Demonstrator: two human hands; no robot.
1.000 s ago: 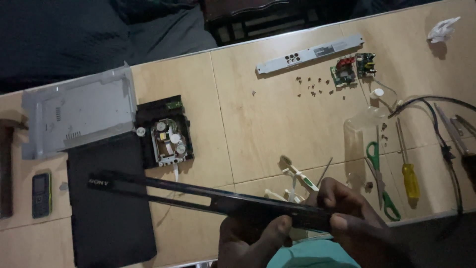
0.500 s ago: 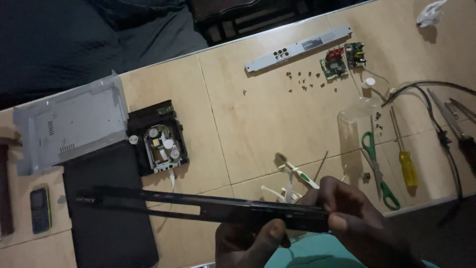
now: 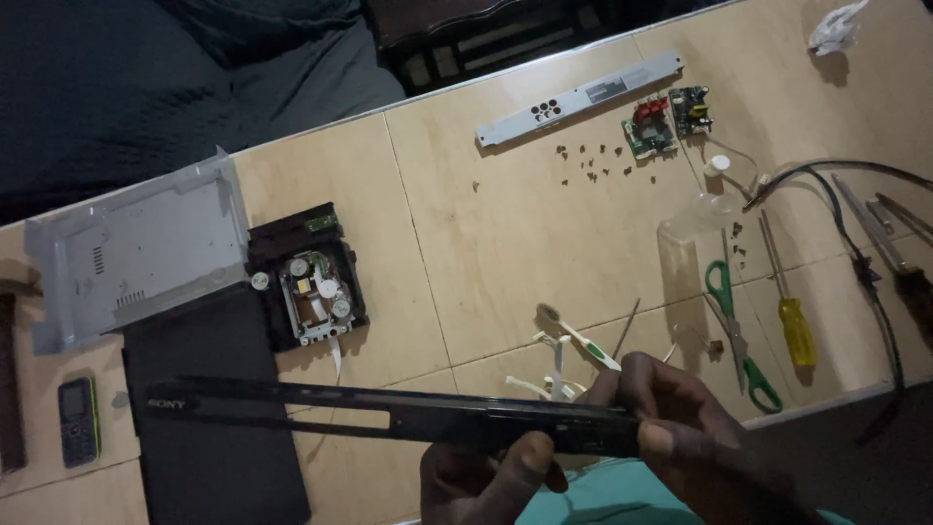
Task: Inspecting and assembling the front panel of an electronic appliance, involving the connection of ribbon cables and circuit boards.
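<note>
Long black plastic front panel [image 3: 389,416] held level above the tan counter [image 3: 505,243], left hand [image 3: 486,476] grip pinching its lower edge, right hand [image 3: 680,418] grip clasping its right end

Both hands are bare: the left hand [image 3: 491,476] and the right hand [image 3: 695,428] wear no gloves, rings or watch. No sleeve is visible at the wrists; a teal garment [image 3: 593,496] shows just below them

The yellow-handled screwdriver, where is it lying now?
In the head view, the yellow-handled screwdriver lies on the table's right side, between the green-handled scissors and a black cable.
</note>
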